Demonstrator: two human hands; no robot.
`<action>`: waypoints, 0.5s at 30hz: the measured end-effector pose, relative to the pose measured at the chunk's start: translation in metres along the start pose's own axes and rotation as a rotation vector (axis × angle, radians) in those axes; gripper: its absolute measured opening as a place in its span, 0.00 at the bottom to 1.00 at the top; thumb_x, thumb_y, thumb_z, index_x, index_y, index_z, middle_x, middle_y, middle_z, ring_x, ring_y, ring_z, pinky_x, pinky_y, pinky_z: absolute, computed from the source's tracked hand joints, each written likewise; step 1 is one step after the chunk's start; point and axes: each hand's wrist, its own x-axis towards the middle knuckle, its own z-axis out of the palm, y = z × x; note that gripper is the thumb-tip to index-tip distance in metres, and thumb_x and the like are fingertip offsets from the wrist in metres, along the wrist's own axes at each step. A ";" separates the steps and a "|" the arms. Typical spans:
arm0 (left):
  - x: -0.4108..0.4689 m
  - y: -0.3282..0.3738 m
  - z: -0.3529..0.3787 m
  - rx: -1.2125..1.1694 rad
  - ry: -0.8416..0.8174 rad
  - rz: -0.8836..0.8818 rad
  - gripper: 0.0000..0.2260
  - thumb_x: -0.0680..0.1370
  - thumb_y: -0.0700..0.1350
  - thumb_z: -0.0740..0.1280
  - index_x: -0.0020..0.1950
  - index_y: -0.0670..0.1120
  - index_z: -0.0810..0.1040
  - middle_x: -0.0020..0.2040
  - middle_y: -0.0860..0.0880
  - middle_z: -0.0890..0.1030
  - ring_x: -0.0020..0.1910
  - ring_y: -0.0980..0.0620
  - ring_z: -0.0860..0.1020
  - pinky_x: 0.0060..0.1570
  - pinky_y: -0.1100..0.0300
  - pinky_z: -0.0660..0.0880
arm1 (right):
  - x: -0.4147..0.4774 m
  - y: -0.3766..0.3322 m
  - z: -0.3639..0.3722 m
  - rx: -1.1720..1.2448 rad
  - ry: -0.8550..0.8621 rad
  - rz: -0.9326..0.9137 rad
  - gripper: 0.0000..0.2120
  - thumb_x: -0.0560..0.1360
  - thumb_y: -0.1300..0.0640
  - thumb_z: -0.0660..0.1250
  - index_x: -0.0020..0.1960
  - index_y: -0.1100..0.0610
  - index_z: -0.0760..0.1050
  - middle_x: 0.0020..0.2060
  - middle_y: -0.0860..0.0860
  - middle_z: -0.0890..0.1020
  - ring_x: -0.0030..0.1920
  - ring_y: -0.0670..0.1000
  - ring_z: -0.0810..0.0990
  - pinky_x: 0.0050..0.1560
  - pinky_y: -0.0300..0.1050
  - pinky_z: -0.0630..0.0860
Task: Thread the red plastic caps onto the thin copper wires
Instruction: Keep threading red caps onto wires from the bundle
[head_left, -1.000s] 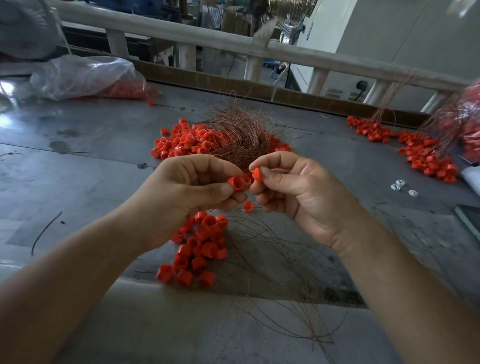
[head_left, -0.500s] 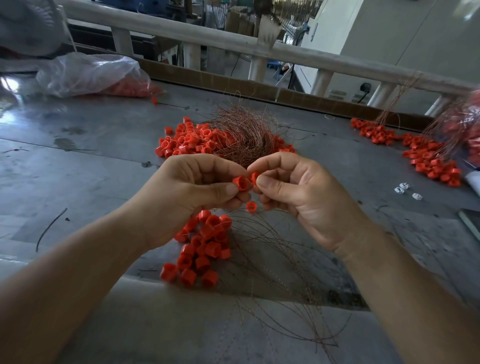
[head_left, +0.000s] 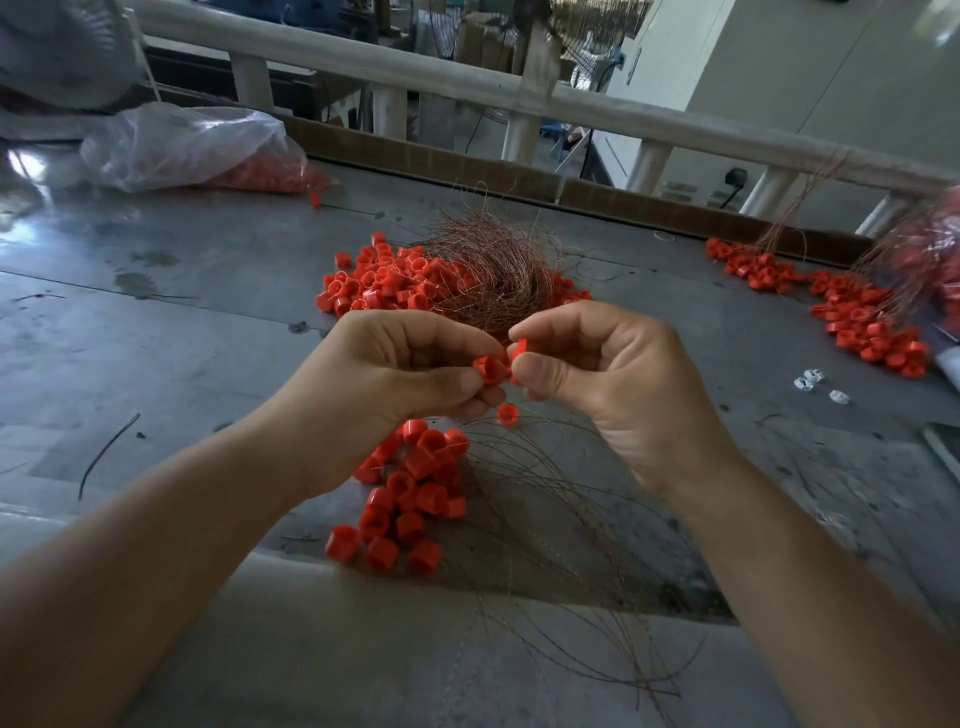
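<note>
My left hand (head_left: 395, 395) pinches a red plastic cap (head_left: 487, 369) between thumb and fingers. Right beside it, my right hand (head_left: 618, 395) pinches a second red cap (head_left: 518, 349); the two caps nearly touch. A loose cap (head_left: 506, 414) hangs just under my fingers, seemingly on a thin wire. Threaded caps (head_left: 410, 499) lie heaped below my left hand, their thin copper wires (head_left: 561, 561) fanning toward me. Behind my hands sit a tangled copper wire bundle (head_left: 493, 270) and a pile of loose caps (head_left: 379, 280). Any wire between my fingers is too thin to make out.
All this lies on a grey metal table (head_left: 182, 322). A clear plastic bag (head_left: 182, 145) of caps sits at far left. More caps with wires (head_left: 862, 312) lie at right, small white pieces (head_left: 818, 382) near them. A white railing (head_left: 467, 83) runs behind.
Both hands stay together at the centre, with only slight finger shifts; the cap in my right hand shows a bit more above the thumb.
</note>
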 end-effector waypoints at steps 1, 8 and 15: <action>0.000 0.000 0.000 0.004 0.002 0.003 0.13 0.59 0.44 0.70 0.42 0.50 0.85 0.39 0.45 0.84 0.40 0.50 0.83 0.41 0.63 0.79 | -0.001 -0.001 0.001 -0.006 0.001 -0.023 0.10 0.60 0.57 0.71 0.41 0.54 0.78 0.33 0.46 0.82 0.36 0.43 0.80 0.39 0.34 0.76; 0.000 0.000 0.001 0.003 0.043 0.018 0.12 0.58 0.43 0.71 0.40 0.49 0.84 0.38 0.46 0.84 0.37 0.50 0.83 0.38 0.64 0.79 | -0.004 0.000 0.010 -0.096 0.019 -0.109 0.09 0.62 0.61 0.73 0.41 0.54 0.79 0.35 0.47 0.83 0.37 0.48 0.82 0.40 0.40 0.79; 0.000 0.000 0.001 0.052 0.082 0.023 0.09 0.60 0.38 0.69 0.39 0.45 0.82 0.36 0.46 0.84 0.36 0.50 0.83 0.37 0.65 0.78 | -0.004 0.001 0.014 -0.254 0.061 -0.173 0.11 0.63 0.62 0.74 0.43 0.51 0.79 0.38 0.45 0.82 0.39 0.44 0.82 0.42 0.35 0.78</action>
